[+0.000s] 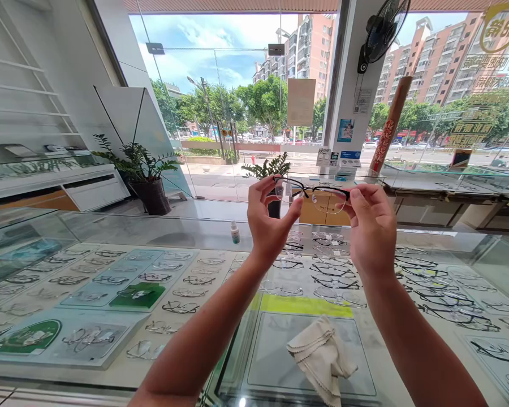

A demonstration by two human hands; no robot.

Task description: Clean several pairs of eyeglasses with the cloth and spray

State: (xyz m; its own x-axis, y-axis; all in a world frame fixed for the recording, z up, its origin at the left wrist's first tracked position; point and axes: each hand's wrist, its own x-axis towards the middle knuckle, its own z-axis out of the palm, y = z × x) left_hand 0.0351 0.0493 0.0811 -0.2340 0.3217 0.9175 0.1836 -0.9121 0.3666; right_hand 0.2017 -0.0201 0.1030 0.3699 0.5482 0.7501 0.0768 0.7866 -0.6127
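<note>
A pair of glasses (328, 192) with dark upper rims and clear lenses is held up above the glass counter, in front of the window. My left hand (271, 217) grips its left side, the thumb near the lens and the fingers curled around the frame. Pinched between the thumb and fingers of my right hand (371, 226) is the right end of the frame. Below the hands, a crumpled beige cloth (320, 356) lies on a grey pad (271, 350). A small spray bottle (234, 232) stands on the counter left of my left hand.
Under the glass top of the display counter (195, 223) lie rows of glasses. Potted plants (149, 195) stand beyond it. Another display counter (441, 186) runs along the window at the right, below a wall fan (385, 31).
</note>
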